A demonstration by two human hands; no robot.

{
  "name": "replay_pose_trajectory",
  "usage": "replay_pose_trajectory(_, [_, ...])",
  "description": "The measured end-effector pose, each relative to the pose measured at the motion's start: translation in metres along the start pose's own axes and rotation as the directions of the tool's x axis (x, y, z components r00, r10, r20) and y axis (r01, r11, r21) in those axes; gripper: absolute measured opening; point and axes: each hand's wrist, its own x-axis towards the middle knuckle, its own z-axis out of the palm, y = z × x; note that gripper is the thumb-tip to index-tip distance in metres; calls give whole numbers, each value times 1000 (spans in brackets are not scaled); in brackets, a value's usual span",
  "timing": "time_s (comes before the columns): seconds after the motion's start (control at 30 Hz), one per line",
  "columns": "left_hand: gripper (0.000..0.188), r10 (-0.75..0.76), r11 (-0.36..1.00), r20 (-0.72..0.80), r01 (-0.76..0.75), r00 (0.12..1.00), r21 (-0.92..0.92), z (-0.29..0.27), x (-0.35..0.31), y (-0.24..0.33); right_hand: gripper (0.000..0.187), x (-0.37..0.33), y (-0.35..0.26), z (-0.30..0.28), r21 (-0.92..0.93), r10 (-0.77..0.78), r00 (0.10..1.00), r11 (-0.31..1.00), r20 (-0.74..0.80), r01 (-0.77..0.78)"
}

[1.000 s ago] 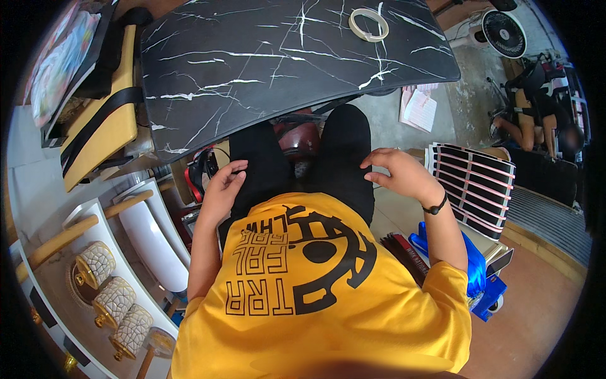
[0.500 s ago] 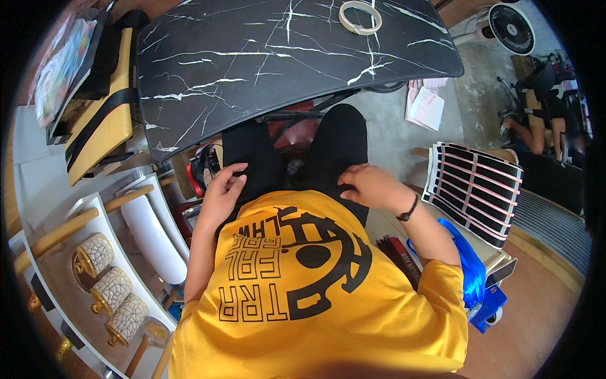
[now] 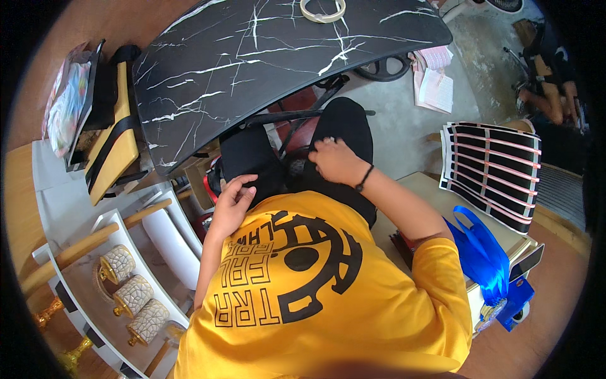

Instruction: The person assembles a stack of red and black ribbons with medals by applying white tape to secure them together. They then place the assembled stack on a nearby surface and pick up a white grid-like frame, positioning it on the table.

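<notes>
My left hand (image 3: pixel 233 201) rests on my left thigh, close to the hem of my yellow shirt (image 3: pixel 252 221). Its fingers are loosely bent and apart, with nothing in them. Over my right thigh lies my right hand (image 3: pixel 339 162), a dark bracelet (image 3: pixel 360 187) at its wrist. The fingers of that hand bend loosely against my black trousers (image 3: pixel 353 123), and no held thing shows. Beyond my knees stands a black table (image 3: pixel 208 76) with white marble-like veins. A cream roll of tape (image 3: pixel 324 19) lies near its far edge.
At left, a white shelf (image 3: pixel 95 224) holds several white-and-gold patterned jars (image 3: pixel 134 295) beside a folding wooden chair (image 3: pixel 113 158). At right are blue ribbons (image 3: pixel 483 256) and a black sheet with pink stripes (image 3: pixel 492 174). Papers (image 3: pixel 435 88) lie beyond; another person (image 3: pixel 549 101) sits far right.
My right hand has moved inward and forward onto my right thigh. My left hand stays on the left thigh. The whole view has shifted slightly.
</notes>
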Motion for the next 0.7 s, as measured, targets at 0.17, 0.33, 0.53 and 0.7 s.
replay_pose_trajectory(0.17, [28,-104,995,35,104,994,8,11,-3,13,23,29,28,46,185,178,932,975,-316,-124])
replay_pose_trajectory(0.33, [28,-79,995,92,73,993,69,26,4,31,18,42,38,58,283,298,891,937,-342,-204])
replay_pose_trajectory(0.53, [27,-87,995,97,82,992,52,42,6,43,12,48,40,63,324,366,821,916,-439,-236])
replay_pose_trajectory(0.7, [28,-162,986,83,158,983,49,48,7,44,10,48,41,60,374,387,820,898,-422,-231])
